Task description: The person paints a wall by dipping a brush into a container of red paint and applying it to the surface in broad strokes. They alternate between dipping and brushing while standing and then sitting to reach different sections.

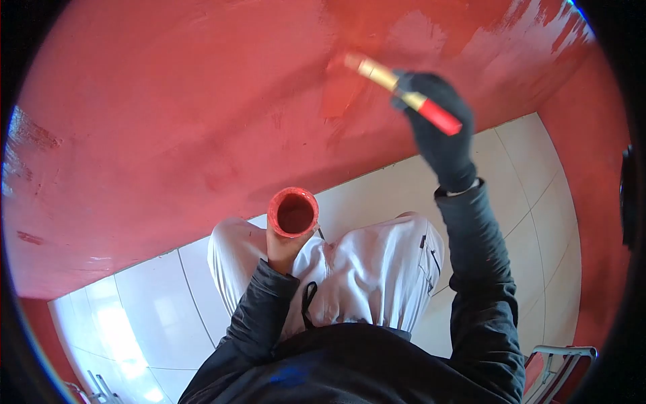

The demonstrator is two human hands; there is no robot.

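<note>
In my right hand (441, 128), which wears a dark glove, is a paintbrush (380, 74) with a pale handle and a red end. Its bristles point up and left, right at the red wall (202, 101), over a patch of darker wet paint. My bare left hand (286, 250) is wrapped round a paint container (294, 211) with a paint-smeared rim and red paint inside. The container is upright in front of my knees, near the foot of the wall. Its body hides most of the left fingers.
Pale patches (420, 30) show through the red at the upper right of the wall. A second red wall (599, 222) meets it at the right corner. White tiles (151, 296) cover the floor. Metal-framed steps (562, 351) stand at the lower right.
</note>
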